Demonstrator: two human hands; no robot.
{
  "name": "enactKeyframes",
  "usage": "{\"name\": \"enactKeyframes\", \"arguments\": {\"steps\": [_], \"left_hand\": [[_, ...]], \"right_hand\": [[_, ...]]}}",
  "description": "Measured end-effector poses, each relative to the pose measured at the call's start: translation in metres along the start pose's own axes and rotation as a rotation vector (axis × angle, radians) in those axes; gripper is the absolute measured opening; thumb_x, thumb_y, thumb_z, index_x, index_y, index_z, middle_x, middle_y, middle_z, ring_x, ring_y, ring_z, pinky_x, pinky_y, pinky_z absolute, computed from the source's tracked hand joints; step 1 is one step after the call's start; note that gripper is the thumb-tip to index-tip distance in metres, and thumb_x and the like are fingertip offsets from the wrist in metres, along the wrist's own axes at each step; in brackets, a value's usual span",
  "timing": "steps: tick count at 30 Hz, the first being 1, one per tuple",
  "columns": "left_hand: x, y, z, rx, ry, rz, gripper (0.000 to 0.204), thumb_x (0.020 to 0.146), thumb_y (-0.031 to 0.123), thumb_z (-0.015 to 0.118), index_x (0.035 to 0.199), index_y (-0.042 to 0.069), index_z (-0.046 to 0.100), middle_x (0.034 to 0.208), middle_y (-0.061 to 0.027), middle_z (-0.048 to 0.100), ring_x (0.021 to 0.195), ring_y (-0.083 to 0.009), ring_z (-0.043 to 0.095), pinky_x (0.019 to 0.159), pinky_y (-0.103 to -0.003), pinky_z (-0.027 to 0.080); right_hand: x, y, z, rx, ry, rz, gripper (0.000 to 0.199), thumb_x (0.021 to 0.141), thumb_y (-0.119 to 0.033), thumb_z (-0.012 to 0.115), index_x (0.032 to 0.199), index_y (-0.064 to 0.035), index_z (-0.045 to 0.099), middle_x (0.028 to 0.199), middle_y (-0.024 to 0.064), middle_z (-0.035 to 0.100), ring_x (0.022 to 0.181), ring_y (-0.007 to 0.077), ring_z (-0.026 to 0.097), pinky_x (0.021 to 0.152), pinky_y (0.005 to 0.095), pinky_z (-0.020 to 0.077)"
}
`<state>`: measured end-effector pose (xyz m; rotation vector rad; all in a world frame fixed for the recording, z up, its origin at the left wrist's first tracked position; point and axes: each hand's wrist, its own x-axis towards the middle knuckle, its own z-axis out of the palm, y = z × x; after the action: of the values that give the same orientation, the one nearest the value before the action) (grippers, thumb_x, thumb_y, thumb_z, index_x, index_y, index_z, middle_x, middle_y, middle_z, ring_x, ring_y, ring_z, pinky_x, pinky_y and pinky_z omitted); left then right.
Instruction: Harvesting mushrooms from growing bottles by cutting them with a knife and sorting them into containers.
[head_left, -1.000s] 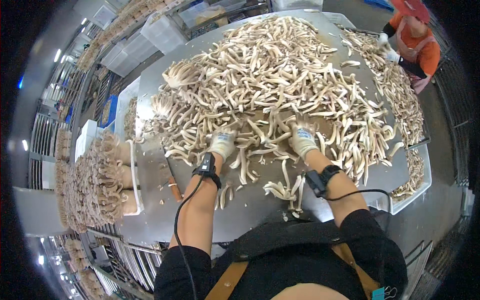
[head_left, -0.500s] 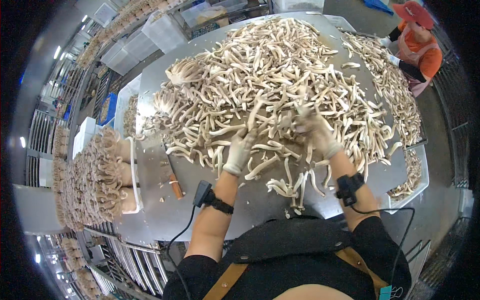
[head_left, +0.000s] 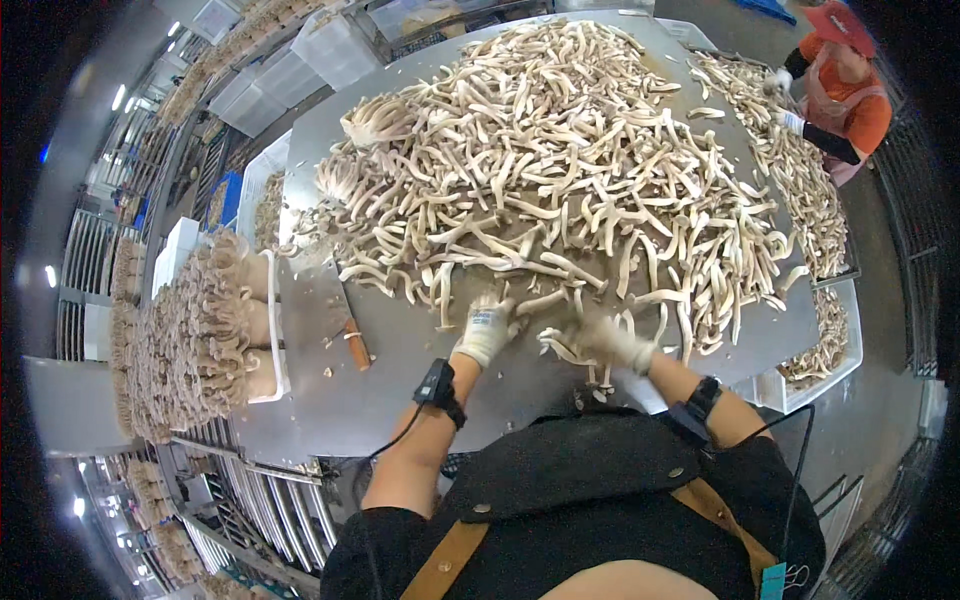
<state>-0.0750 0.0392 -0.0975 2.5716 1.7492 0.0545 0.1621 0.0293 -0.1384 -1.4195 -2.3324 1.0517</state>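
Note:
A broad heap of pale, long-stemmed mushrooms (head_left: 560,130) covers the steel table (head_left: 400,330) ahead of me. In a white glove, my left hand (head_left: 486,328) is low over the table at the heap's near edge. Its fingers are loosely bent, thumb apart, beside a few loose stems; nothing is plainly gripped. My right hand (head_left: 618,345), gloved as well, is smeared by motion, so its grip is hidden. It is over a small mushroom cluster (head_left: 565,345) near the table's front edge. A wooden-handled knife (head_left: 356,345) lies to the left of my left hand.
Mushroom clumps fill a white crate (head_left: 270,330) on the left. A white bin (head_left: 850,340) with mushrooms stands at the right corner. Beyond the mushroom-filled strip on the right, a person (head_left: 845,100) in a red cap and orange top works. Clear plastic bins (head_left: 335,50) stand behind.
Both hands have drawn back toward me from the heap. The right hand has moved down to the small cluster, and loose mushrooms at the heap's near edge have shifted.

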Motion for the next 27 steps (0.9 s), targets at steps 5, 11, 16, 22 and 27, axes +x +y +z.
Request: {"name": "enactKeyframes", "arguments": {"steps": [5, 11, 16, 22, 27], "left_hand": [[0.012, 0.021, -0.033, -0.836, 0.188, -0.342, 0.033, 0.074, 0.005, 0.060, 0.107, 0.002, 0.057, 0.101, -0.0205, 0.059, 0.090, -0.0321, 0.060, 0.078, -0.038, 0.047], [-0.011, -0.029, -0.023, -1.054, 0.538, -0.645, 0.031, 0.075, 0.002, 0.057, 0.105, -0.004, 0.056, 0.097, -0.0201, 0.060, 0.090, -0.0288, 0.059, 0.080, -0.036, 0.046], [-0.085, -0.096, 0.020, -0.662, 0.735, -1.031, 0.037, 0.076, 0.002, 0.055, 0.112, -0.007, 0.050, 0.104, -0.0227, 0.055, 0.092, -0.0320, 0.057, 0.083, -0.037, 0.045], [-0.037, -0.165, 0.051, -0.352, 0.889, -0.915, 0.050, 0.079, 0.005, 0.055, 0.126, -0.005, 0.041, 0.114, -0.0223, 0.053, 0.090, -0.0302, 0.058, 0.080, -0.035, 0.046], [0.087, -0.158, 0.020, -1.172, 0.721, -0.680, 0.035, 0.081, 0.021, 0.061, 0.114, 0.008, 0.061, 0.095, -0.0145, 0.064, 0.085, -0.0235, 0.060, 0.074, -0.038, 0.048]], "right_hand": [[0.009, 0.013, -0.033, -0.504, 0.373, -0.621, 0.061, 0.090, -0.028, 0.046, 0.142, -0.0093, 0.020, 0.130, 0.0210, 0.044, 0.106, 0.0366, 0.052, 0.090, 0.0511, 0.0432], [0.047, 0.017, -0.138, 0.422, 0.705, 0.160, 0.048, 0.084, -0.004, 0.049, 0.129, 0.0011, 0.034, 0.115, 0.0204, 0.054, 0.106, 0.0309, 0.053, 0.090, 0.0350, 0.0435], [0.025, -0.070, -0.038, -0.323, -0.125, -0.336, 0.028, 0.073, -0.019, 0.061, 0.097, -0.0053, 0.058, 0.088, 0.0086, 0.062, 0.076, 0.0241, 0.060, 0.067, 0.0380, 0.0499], [0.046, -0.083, 0.109, -0.146, -0.288, -1.174, 0.029, 0.082, -0.024, 0.046, 0.108, -0.0153, 0.054, 0.133, 0.0085, 0.044, 0.127, 0.0279, 0.036, 0.105, 0.0555, 0.0239], [0.135, -0.087, 0.110, -0.440, -0.268, -1.056, 0.032, 0.084, -0.021, 0.046, 0.116, -0.0129, 0.048, 0.130, 0.0120, 0.044, 0.122, 0.0246, 0.040, 0.106, 0.0439, 0.0291]]}}
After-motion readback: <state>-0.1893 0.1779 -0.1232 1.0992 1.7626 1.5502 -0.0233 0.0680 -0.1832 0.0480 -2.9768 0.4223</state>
